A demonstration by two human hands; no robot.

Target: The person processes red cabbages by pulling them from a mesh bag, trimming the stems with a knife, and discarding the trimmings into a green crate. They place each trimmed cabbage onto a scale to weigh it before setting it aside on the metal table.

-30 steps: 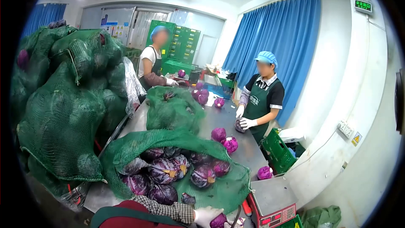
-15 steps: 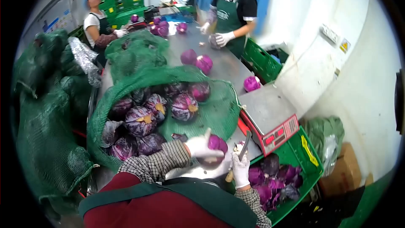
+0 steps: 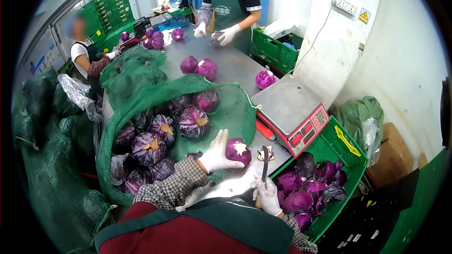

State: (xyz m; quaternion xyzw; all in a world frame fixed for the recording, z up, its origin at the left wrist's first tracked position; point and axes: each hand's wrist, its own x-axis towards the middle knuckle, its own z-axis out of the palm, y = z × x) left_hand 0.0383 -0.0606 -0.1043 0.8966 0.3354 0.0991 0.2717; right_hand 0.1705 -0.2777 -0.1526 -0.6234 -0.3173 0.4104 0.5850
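My gloved left hand [image 3: 218, 154] is spread against the left side of a red cabbage [image 3: 238, 156], its thumb low along it. A pale cut spot shows on top of this cabbage. My gloved right hand [image 3: 267, 194] is closed around a knife [image 3: 264, 169], its dark blade pointing up and away from me. Beside the blade tip lies a pale, purple-edged cut piece of cabbage [image 3: 267, 153]. Left of my hands, an opened green mesh bag [image 3: 230, 113] holds several untrimmed red cabbages [image 3: 149, 148].
A red-sided scale [image 3: 292, 106] stands right of the bag. Below it, a green crate [image 3: 351, 178] holds purple leaves [image 3: 301, 197]. Trimmed cabbages [image 3: 206, 68] sit farther up the metal table [image 3: 230, 61]. Two people work at its far end. Full mesh bags [image 3: 56, 160] are piled left.
The view has shifted. My left fingers have opened out beside the cabbage, whose pale cut spot now faces up. The cut piece, earlier near my right hand, lies apart on the table.
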